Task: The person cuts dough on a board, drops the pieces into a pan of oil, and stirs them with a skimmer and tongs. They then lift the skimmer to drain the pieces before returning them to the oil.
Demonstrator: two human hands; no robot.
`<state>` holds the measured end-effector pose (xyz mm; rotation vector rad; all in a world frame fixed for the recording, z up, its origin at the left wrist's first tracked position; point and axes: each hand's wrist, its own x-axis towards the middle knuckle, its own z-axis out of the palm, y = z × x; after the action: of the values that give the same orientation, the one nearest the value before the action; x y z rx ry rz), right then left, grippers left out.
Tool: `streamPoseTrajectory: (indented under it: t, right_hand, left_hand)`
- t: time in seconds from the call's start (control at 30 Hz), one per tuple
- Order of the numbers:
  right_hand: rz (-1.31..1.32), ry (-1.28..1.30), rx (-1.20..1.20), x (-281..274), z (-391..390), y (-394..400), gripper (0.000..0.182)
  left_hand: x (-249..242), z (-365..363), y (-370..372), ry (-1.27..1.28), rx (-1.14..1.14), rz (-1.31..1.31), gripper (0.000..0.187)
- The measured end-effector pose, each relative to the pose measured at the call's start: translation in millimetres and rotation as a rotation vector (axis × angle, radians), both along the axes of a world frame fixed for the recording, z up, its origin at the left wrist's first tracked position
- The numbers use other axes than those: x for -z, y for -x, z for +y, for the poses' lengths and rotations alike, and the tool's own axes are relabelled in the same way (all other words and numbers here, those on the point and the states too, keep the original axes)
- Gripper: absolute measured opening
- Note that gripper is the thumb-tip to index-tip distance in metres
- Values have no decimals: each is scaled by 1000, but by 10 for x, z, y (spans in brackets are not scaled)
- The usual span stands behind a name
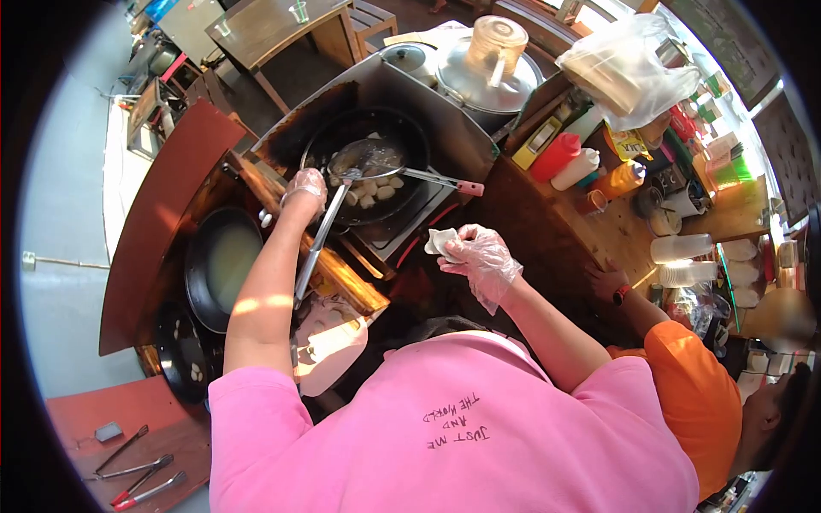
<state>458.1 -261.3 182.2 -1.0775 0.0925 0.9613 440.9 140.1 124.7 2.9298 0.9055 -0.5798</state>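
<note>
Right hand (481, 259): you pinch a pale, flat, limp piece (442, 243) between thumb and fingers, held in the air to the right of the stove, clear of the wok (412, 141). Left hand (306, 188): bunched at the wok's near-left rim; cannot tell whether you grip anything there.

Risks, as judged from here:

- Piece is thin, seems soft. Squeeze harder and it could tear or fold onto itself; a slick glove could let it slip to the floor.
- Both gloves look like thin film, the right cuff loose. Your left sits nearest the wok; if the metal is hot, film could soften or cling.
- Wok holds pale chunks (369, 192) in what looks like liquid, perhaps oil. Anything dropped from high could splash your left wrist.
- Long metal handle (321, 244) slants from the wok over the wooden rail (363, 295), right beside your left forearm. An elbow knock could swing it, tipping the mesh strainer (376, 156). The pink-ended handle (469, 187) juts toward your right side; a sleeve or cuff could catch it.
- Co-worker's hand (605, 282) rests on the counter (547, 214), close by; a wide right-arm move could bump that arm.
</note>
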Motion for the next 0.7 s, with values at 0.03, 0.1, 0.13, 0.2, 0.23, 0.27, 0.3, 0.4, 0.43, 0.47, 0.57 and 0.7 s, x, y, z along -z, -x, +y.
streamPoseTrajectory:
  t: [0.03, 0.1, 0.13, 0.2, 0.23, 0.27, 0.3, 0.4, 0.43, 0.47, 0.57, 0.7]
  right_hand:
    - [-8, -29, 2, 23, -23, -62, 22]
    - [-65, -39, -30, -10, -64, -140, 19]
    - [-61, -40, -18, -55, -63, -170, 19]
    - [-24, -31, -26, -128, -18, -210, 18]
    - [-5, -36, -26, -103, 14, -215, 14]
    - [-8, -45, -17, -126, 56, -211, 14]
    - [36, -67, -19, -161, 108, -193, 11]
    - [121, -118, -36, -295, 266, -74, 12]
    - [169, -151, -15, -309, 328, -25, 15]
    - [218, -181, 7, -321, 387, 29, 19]
    - [155, -188, -72, -349, 483, 149, 22]
    - [112, -179, -175, -223, 574, 237, 21]
  left_hand:
    - [-296, -218, -8, 25, -80, -45, 24]
    - [-795, -500, 52, 43, -110, -63, 26]
    - [-870, -527, 57, 15, -113, -78, 24]
    - [-1129, -730, 286, 38, 33, -384, 24]
    - [-1285, -899, 366, 123, 47, -475, 25]
    - [-1380, -1083, 435, 209, 59, -565, 26]
    - [-1376, -1220, 508, 427, 113, -639, 27]
    - [-1338, -1698, 679, 899, 134, -687, 30]
    - [-1353, -1841, 729, 1082, 51, -671, 29]
    - [-1374, -1935, 768, 1265, -36, -650, 29]
    - [-1314, -1877, 890, 1367, -136, -649, 30]
    - [-1336, -1808, 1077, 1381, -192, -673, 28]
